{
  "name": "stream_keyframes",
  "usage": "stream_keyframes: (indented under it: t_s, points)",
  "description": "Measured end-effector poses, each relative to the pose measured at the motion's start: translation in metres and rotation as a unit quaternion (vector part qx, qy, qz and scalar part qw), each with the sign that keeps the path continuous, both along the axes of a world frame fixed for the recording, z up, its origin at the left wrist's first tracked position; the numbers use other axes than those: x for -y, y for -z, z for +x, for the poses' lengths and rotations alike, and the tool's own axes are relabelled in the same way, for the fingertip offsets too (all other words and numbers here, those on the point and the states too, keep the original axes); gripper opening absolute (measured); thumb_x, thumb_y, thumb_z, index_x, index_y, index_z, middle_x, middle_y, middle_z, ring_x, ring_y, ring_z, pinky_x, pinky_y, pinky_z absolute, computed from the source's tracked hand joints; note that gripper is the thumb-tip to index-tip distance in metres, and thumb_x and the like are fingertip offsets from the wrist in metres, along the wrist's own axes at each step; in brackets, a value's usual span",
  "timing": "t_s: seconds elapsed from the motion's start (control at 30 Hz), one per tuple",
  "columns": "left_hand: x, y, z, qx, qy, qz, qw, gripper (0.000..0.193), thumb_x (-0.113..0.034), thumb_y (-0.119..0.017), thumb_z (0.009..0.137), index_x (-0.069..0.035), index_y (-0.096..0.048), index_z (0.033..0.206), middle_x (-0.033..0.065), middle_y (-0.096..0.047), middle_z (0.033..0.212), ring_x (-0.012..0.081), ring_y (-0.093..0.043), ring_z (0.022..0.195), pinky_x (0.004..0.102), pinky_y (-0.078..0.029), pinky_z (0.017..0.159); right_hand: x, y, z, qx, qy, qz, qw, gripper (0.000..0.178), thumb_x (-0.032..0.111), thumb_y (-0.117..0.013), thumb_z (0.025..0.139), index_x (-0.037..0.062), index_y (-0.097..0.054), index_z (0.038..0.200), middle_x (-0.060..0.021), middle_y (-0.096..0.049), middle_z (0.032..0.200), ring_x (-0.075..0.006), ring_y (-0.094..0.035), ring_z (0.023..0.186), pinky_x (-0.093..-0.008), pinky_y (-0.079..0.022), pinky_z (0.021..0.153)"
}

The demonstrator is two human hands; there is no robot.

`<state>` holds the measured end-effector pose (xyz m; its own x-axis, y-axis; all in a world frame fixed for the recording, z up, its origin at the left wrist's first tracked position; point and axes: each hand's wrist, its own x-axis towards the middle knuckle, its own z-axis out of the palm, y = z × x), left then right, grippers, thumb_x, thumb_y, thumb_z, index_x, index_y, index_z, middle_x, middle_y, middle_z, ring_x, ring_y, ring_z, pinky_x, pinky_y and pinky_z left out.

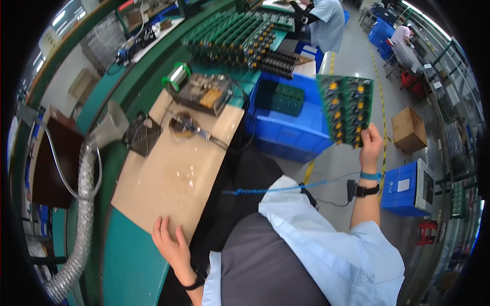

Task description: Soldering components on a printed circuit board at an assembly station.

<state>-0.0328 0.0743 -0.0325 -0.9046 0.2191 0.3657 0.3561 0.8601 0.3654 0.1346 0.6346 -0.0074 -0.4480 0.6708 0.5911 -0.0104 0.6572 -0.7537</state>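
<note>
Right hand (371, 140) is gripping circuit board (348, 109), extending toward 11 o'clock; blue bin (286, 133) sitting at board's 9; left hand (172, 246) resting spread near edge of tan sheet (163, 171).

Looks like an electronics assembly workshop. Shows in the populated circuit board (344, 104) in the right hand (371, 143), the rows of green boards (229, 35) toward the far end of the workbench (135, 265), the soldering iron (202, 133) near the far edge of the tan sheet (158, 178) and the solder spool (177, 75) just past its far left corner. Fits with the funnel-shaped extraction hood (113, 125) and foil duct (87, 204) along the workbench's left edge, the blue wrist strap (370, 176) on a coiled cord (275, 189), striped floor tape (309, 172) and co-workers (326, 23).
</note>
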Motion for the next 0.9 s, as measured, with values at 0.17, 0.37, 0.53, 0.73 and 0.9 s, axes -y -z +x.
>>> stream_keyframes:
  t_s: [0.17, 0.37, 0.53, 0.73, 0.9]
  points:
    - [-0.025, -0.034, -0.002, 0.039, 0.040, 0.061, 0.997, 0.045, -0.016, -0.067, 0.083, -0.002, -0.055, 0.125, 0.0178, -0.052, 0.132, 0.0354, -0.048, 0.122, 0.0432, -0.038, 0.103, 0.092, -0.030, -0.092, -0.066, -0.268, -0.112, 0.955, 0.012, -0.006, -0.052, 0.078, -0.0056, -0.060, 0.087, -0.0076, -0.058, 0.096, -0.0125, -0.051, 0.080, -0.0243, -0.045, 0.069]
    - [-0.077, -0.060, -0.004, 0.153, 0.216, 0.417, 0.869, 0.088, -0.041, -0.075, 0.081, -0.005, -0.028, 0.146, 0.0158, -0.037, 0.146, 0.0329, -0.042, 0.130, 0.0473, -0.035, 0.107, 0.215, -0.042, -0.191, -0.074, -0.496, -0.079, 0.862, 0.012, 0.010, -0.067, 0.085, -0.0011, -0.067, 0.089, -0.0091, -0.062, 0.079, -0.0221, -0.060, 0.071, -0.0314, -0.048, 0.063]
    - [-0.108, -0.066, -0.012, 0.160, 0.165, 0.526, 0.819, 0.114, -0.060, -0.076, 0.073, -0.007, -0.012, 0.151, 0.0151, -0.027, 0.152, 0.0350, -0.038, 0.133, 0.0498, -0.035, 0.108, 0.254, -0.044, -0.201, -0.006, -0.608, -0.124, 0.784, 0.016, 0.012, -0.066, 0.083, 0.0023, -0.068, 0.095, -0.0133, -0.057, 0.081, -0.0292, -0.059, 0.078, -0.0381, -0.048, 0.069]
    - [-0.135, -0.060, -0.028, 0.185, 0.111, 0.522, 0.825, 0.117, -0.068, -0.070, 0.072, -0.007, -0.012, 0.152, 0.0218, -0.026, 0.151, 0.0389, -0.037, 0.134, 0.0520, -0.037, 0.108, 0.234, -0.038, -0.197, 0.002, -0.698, -0.043, 0.714, 0.043, 0.015, -0.068, 0.083, 0.0043, -0.058, 0.123, -0.0145, -0.056, 0.103, -0.0326, -0.058, 0.093, -0.0400, -0.048, 0.083]
    - [-0.147, -0.067, -0.048, 0.223, 0.132, 0.565, 0.783, 0.103, -0.070, -0.057, 0.082, -0.008, -0.015, 0.152, 0.0254, -0.029, 0.150, 0.0405, -0.041, 0.131, 0.0525, -0.040, 0.106, 0.155, -0.027, -0.210, -0.012, -0.690, -0.018, 0.723, 0.040, 0.017, -0.071, 0.084, 0.0037, -0.060, 0.121, -0.0119, -0.061, 0.108, -0.0296, -0.060, 0.098, -0.0376, -0.051, 0.081]
